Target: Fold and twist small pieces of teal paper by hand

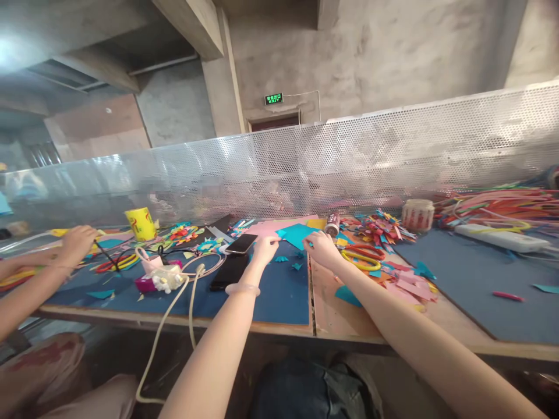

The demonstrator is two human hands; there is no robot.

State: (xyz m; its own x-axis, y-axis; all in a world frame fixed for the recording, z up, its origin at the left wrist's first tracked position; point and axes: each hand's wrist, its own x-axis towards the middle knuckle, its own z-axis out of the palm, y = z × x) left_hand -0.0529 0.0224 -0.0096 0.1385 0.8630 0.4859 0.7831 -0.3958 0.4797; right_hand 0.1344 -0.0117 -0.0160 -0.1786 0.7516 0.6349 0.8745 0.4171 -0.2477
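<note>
L hand (pixel 266 250) & R hand (pixel 322 247) apart, w/ blue sheet (pixel 297 235) btwn them — fingers of both bent in at its edges; can't tell if either actually grips it. Small blue bits (pixel 297 266) on the table (pixel 279 308), btwn hands, nearer than the sheet. 2 phones (pixel 241 245) L of L hand. Bottle (pixel 332 221) just past R hand; pink scraps (pixel 408 285) to its R. Co-worker's hand (pixel 77 243) well off L of L hand — w/ thin black stick (pixel 107 256).
</note>
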